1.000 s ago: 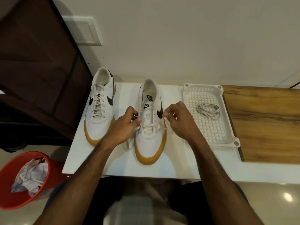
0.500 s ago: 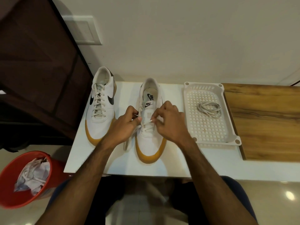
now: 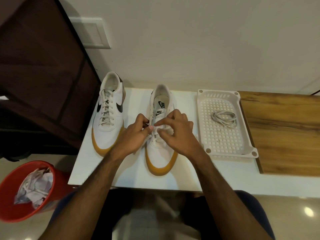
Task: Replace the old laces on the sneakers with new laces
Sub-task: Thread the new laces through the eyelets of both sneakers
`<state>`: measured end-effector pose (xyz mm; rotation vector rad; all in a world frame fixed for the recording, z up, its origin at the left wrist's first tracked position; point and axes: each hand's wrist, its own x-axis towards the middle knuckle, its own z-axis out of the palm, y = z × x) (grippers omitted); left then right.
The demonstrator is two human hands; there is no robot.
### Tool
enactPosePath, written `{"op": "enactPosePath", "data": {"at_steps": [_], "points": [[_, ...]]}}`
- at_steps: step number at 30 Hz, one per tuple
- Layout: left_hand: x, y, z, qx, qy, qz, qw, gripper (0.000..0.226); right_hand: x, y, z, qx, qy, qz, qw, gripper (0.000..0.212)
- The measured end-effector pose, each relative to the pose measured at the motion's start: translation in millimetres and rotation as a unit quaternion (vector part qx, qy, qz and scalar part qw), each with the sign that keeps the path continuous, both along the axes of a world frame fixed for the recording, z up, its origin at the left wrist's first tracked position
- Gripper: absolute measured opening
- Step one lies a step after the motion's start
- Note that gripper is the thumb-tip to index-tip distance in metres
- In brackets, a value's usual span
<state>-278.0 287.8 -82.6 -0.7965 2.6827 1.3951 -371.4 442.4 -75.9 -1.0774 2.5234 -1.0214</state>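
Right hand (image 3: 174, 132) newly over toe-near sneaker (image 3: 161, 129)

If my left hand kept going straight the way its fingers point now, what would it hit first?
Probably your right hand: the left hand points across the sneaker at it, fingertips nearly meeting over the lace. Depth is unclear.

Red bin (image 3: 26, 191) of crumpled paper (image 3: 34, 187)

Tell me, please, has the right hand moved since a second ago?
Yes. The right hand has shifted left, away from the tray, and now lies over the sneaker beside the left hand.
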Motion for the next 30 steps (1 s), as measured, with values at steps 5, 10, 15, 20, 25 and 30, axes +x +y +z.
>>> {"op": "enactPosePath", "data": {"at_steps": [5, 10, 15, 20, 25, 30], "points": [[0, 0, 0, -0.006, 0.001, -0.004, 1.0, 0.015, 6, -6, -12, 0.065, 0.047, -0.005, 0.997, 0.014], [2, 0, 0, -0.018, -0.007, -0.011, 1.0, 0.013, -17, 12, -2, -0.001, 0.041, -0.113, 0.993, 0.009], [-1, 0, -1, -0.029, -0.01, -0.014, 0.999, 0.015, -25, 26, 6, -0.093, -0.006, -0.189, 0.978, 0.014], [0, -2, -5, -0.018, 0.002, -0.007, 1.0, 0.013, -4, 6, 2, -0.03, 0.043, -0.028, 0.998, 0.033], [0, -2, -6, -0.019, 0.006, -0.007, 1.0, 0.013, 5, -3, -14, 0.055, 0.086, 0.011, 0.995, 0.015], [1, 0, -2, -0.011, 0.004, -0.007, 1.0, 0.013, 1, -1, -10, 0.081, 0.101, -0.006, 0.992, 0.022]]}}
